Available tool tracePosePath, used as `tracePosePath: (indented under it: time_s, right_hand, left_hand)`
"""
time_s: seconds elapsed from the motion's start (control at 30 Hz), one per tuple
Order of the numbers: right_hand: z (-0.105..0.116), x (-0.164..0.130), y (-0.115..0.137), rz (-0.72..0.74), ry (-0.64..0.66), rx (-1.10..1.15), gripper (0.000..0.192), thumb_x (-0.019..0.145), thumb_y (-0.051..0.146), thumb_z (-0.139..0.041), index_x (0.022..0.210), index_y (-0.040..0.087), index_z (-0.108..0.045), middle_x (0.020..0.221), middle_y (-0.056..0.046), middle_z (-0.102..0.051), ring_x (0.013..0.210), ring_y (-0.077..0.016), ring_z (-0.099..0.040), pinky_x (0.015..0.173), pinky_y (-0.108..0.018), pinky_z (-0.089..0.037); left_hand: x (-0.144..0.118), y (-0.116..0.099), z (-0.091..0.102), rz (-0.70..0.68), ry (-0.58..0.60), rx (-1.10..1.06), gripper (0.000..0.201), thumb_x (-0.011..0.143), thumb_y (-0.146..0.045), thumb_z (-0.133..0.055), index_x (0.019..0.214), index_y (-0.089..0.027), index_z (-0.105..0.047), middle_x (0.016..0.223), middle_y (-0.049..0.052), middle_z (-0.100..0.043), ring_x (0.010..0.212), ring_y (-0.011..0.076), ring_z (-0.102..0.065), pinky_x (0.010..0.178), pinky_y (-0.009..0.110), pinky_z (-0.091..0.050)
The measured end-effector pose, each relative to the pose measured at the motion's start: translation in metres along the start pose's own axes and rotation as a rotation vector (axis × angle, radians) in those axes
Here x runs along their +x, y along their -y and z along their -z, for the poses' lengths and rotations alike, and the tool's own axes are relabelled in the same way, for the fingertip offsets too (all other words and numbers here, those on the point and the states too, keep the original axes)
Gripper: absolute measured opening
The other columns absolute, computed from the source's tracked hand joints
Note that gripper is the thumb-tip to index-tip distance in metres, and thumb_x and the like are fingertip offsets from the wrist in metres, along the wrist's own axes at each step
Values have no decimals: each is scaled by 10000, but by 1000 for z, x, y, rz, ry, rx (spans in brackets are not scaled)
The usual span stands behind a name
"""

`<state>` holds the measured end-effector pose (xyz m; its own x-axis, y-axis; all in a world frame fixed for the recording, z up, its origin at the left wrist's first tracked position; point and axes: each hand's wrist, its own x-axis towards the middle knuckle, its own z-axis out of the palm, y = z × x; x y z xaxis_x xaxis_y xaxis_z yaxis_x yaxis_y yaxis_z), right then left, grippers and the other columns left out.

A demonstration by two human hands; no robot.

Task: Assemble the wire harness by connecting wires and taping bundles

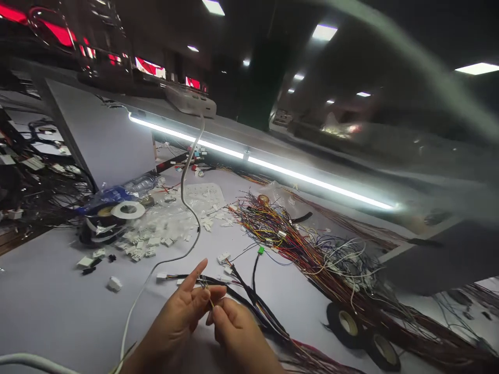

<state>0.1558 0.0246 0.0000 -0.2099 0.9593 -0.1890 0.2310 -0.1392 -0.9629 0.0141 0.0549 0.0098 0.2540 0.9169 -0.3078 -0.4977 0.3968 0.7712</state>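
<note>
Head view shows your left hand [180, 316] and right hand [234, 327] low over the worktop [47, 306], each grip closed on the thin wire ends [206, 289] of a black-wrapped harness [249, 296]. This harness looks partly finished: some branches already carry white plugs [223, 257], while a large bundle of loose coloured wires [296, 239] and many white housings [156, 234] lie unused.

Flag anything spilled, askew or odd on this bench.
Small white plastic connector housings lie scattered loose across the white bench beside the tape rolls. The multicoloured wire bundle sprawls tangled. Both hands, left and right, pinch thin wire ends. Nothing looks damaged.
</note>
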Motion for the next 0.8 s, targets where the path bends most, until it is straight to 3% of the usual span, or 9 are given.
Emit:
tracePosePath:
  time_s: [0.1,0.2,0.3,0.43,0.5,0.57,0.7,0.8]
  right_hand:
    - [0,-13,5,-132,57,211,430,902,569,-434,828,170,-575,505,74,-355,443,-88,-303,439,-197,-247]
    - [-5,-24,10,-1,-36,54,366,927,493,-441,873,172,-608,562,51,-422,494,-95,-364,492,-208,-299]
    - [-11,-30,14,152,-142,-167,303,952,394,-431,872,188,-639,623,24,-511,574,-115,-460,571,-228,-343]
    - [-16,-38,17,244,-179,-204,245,938,349,-466,854,189,-631,752,-12,-627,692,-143,-558,643,-235,-390]
    - [-18,-42,18,253,-213,-169,238,926,367,-492,847,185,-623,801,-26,-650,732,-154,-577,664,-236,-405]
    - [-19,-46,19,239,-243,-145,280,937,398,-472,839,183,-621,793,-30,-654,725,-156,-581,661,-239,-412]
    - [-20,-51,22,247,-264,-177,343,955,447,-419,885,188,-632,759,-25,-634,690,-154,-559,646,-247,-405]
    - [-20,-50,20,244,-251,-147,421,956,518,-373,876,183,-615,679,-5,-563,613,-137,-500,578,-237,-383]
  left_hand:
    - [-7,1,0,-45,-45,12,879,692,-372,-803,1435,-213,-360,824,59,-750,781,189,-654,715,276,-495]
    - [-12,4,-1,-122,-60,72,709,709,-389,-783,1327,-193,-495,761,27,-717,758,168,-632,671,243,-489]
    - [-22,-1,-8,-153,3,52,603,763,-366,-743,1295,-206,-509,739,1,-681,727,143,-607,682,232,-491]
    - [-38,-11,-20,-41,-7,-110,495,819,-306,-684,1275,-206,-520,691,-17,-635,686,136,-610,688,251,-517]
    - [-43,-12,-22,11,-10,-183,521,828,-291,-673,1311,-215,-493,749,-2,-658,742,150,-639,766,297,-534]
    - [-45,-9,-20,-31,-8,-168,579,827,-306,-677,1356,-228,-452,784,3,-682,801,151,-654,842,306,-525]
    - [-46,5,-7,-248,-44,87,734,812,-462,-667,1435,-232,-355,906,34,-750,958,165,-668,938,275,-486]
    - [-46,14,3,-360,-26,322,781,822,-536,-613,1476,-268,-281,1062,55,-748,1096,210,-642,1020,358,-450]
